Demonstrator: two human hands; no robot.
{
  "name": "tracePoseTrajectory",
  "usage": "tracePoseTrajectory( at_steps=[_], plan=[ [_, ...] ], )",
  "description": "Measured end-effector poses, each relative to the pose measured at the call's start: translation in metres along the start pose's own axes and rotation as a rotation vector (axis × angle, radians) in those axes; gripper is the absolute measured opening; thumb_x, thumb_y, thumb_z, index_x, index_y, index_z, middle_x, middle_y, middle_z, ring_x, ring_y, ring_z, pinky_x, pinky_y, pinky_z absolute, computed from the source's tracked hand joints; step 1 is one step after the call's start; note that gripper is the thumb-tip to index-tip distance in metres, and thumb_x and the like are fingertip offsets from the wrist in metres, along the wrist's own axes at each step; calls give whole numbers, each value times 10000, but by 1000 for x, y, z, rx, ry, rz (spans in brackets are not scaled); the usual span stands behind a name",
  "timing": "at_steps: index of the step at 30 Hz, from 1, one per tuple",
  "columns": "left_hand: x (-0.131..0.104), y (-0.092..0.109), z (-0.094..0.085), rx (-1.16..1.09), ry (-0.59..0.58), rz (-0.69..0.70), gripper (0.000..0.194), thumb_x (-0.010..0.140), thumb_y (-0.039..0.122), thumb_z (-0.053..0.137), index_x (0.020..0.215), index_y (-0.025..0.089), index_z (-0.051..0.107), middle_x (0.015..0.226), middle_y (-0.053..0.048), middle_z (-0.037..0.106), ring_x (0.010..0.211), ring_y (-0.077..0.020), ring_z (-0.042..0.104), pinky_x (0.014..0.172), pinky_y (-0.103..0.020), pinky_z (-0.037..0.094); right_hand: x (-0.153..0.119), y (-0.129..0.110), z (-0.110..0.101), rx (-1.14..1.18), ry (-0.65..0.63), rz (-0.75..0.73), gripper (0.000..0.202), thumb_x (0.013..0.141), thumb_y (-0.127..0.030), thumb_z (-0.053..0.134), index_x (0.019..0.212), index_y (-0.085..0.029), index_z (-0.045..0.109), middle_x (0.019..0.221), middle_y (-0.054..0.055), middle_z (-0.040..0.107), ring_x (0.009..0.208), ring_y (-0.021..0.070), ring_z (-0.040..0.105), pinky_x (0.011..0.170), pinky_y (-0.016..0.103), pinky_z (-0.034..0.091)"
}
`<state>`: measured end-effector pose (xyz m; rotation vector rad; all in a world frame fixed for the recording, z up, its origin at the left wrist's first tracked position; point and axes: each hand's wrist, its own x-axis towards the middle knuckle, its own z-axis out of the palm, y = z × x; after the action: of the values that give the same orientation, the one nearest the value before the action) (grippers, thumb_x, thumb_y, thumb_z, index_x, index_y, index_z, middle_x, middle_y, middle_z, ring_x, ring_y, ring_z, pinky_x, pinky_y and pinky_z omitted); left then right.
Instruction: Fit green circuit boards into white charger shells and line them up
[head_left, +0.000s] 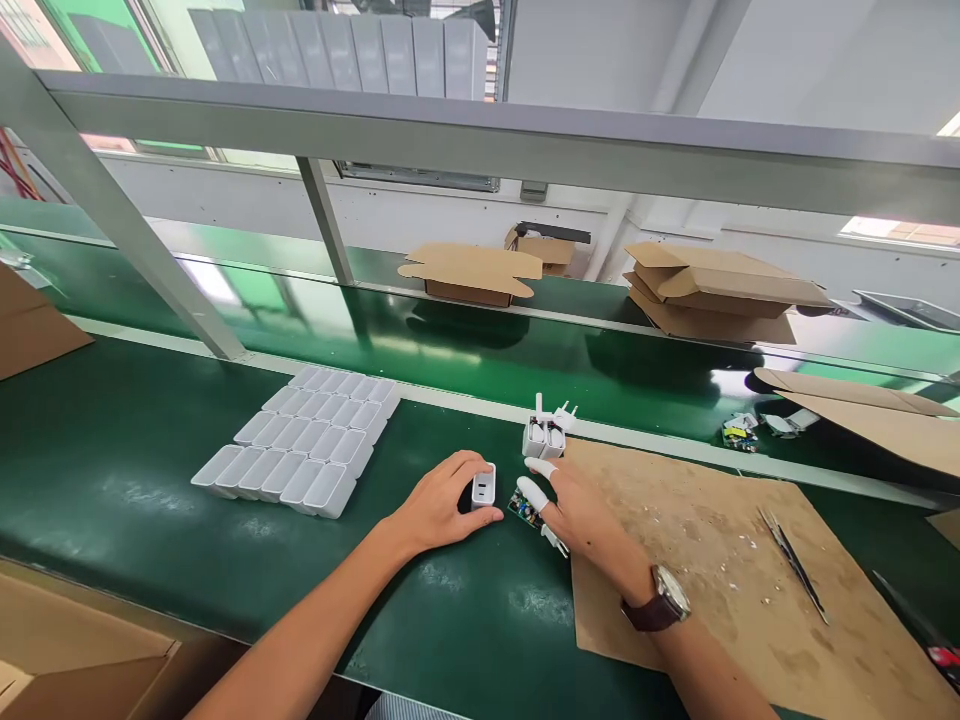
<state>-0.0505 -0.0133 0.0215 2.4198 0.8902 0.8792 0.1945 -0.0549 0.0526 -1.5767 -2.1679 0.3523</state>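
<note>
My left hand (444, 505) is closed around a white charger housing (484, 487), which stands on the green bench with its port end up. Fingers and thumb press its sides. My right hand (581, 510) has white finger cots on two digits and a wristwatch at the wrist. Held at those covered digits is a small circuit board (525, 508) with white parts trailing at its lower end. The hand partly hides the board. Just beyond my right fingers stand white charger housings (543, 437) with boards and pale parts sticking out of their tops.
Several translucent white trays (300, 440) lie in rows at the left. A stained cardboard sheet (675, 560) at the right bears tweezers (795, 565). Past the bench's pale edge, a green conveyor (465, 345) has cardboard boxes (720, 290) beyond it and loose boards (740, 432) on it.
</note>
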Motion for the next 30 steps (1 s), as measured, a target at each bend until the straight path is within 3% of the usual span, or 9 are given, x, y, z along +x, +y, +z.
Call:
tracePoseTrajectory(
  at_steps=[3, 5, 10, 16, 20, 23, 25, 30],
  plan=[
    [-1, 2, 0, -43, -20, -75, 481, 872, 355, 784, 1253, 236, 515, 1244, -92, 633, 1103, -274, 657, 939, -430, 572, -16, 4, -2, -112, 45, -108, 422, 960, -296, 646, 1341, -127, 585, 1207, 172, 682, 1126, 333, 640, 958, 449, 537],
    [-1, 3, -1, -73, -31, -160, 619, 836, 352, 819, 1337, 245, 470, 1260, -89, 633, 1117, -283, 658, 952, -446, 572, -26, 6, 0, -167, 12, -128, 475, 897, -263, 713, 1331, -119, 585, 1197, 172, 674, 1100, 337, 642, 924, 449, 556],
    [-2, 4, -4, -105, -90, -261, 1011, 777, 338, 873, 1567, 281, 245, 1323, -106, 596, 1196, -312, 614, 1046, -522, 526, -34, 10, 10, -281, -28, -113, 202, 804, -84, 625, 975, -184, 665, 980, 113, 669, 914, 293, 636, 788, 417, 567],
    [-5, 1, -8, -233, -135, -221, 981, 852, 309, 771, 1618, 285, 159, 1351, -119, 563, 1226, -303, 586, 1078, -531, 509, -26, 5, 7, -93, 168, -141, 413, 867, -112, 528, 1276, -154, 566, 1034, 139, 664, 978, 312, 644, 822, 455, 583],
    [-5, -3, 2, -344, -66, -167, 921, 906, 243, 647, 1631, 279, 81, 1439, -132, 533, 1311, -271, 565, 1151, -492, 459, -22, -3, 3, 58, 298, -124, 426, 885, -121, 539, 1302, -209, 533, 1131, 129, 664, 1050, 313, 653, 891, 482, 591],
    [-3, -4, 10, -218, 65, -309, 920, 868, 303, 740, 1600, 293, 183, 1312, -94, 611, 1134, -249, 646, 1046, -466, 526, -20, -6, 3, 98, 397, -152, 454, 872, -108, 551, 1309, -230, 530, 1166, 124, 660, 1079, 314, 649, 916, 490, 593],
    [-3, -4, 12, -133, 89, -409, 999, 792, 364, 845, 1583, 299, 237, 1270, -78, 621, 1026, -240, 657, 948, -443, 562, -19, -7, 4, 97, 458, -170, 455, 878, -109, 551, 1315, -232, 531, 1178, 124, 656, 1101, 313, 645, 924, 484, 596],
    [-5, -2, 3, -273, -90, -347, 1271, 693, 394, 946, 1636, 338, 96, 1546, -151, 442, 1136, -264, 613, 927, -425, 570, -20, -3, 7, 83, 517, -184, 502, 895, -125, 559, 1383, -227, 497, 1239, 141, 643, 1164, 319, 636, 948, 503, 602]
  ],
)
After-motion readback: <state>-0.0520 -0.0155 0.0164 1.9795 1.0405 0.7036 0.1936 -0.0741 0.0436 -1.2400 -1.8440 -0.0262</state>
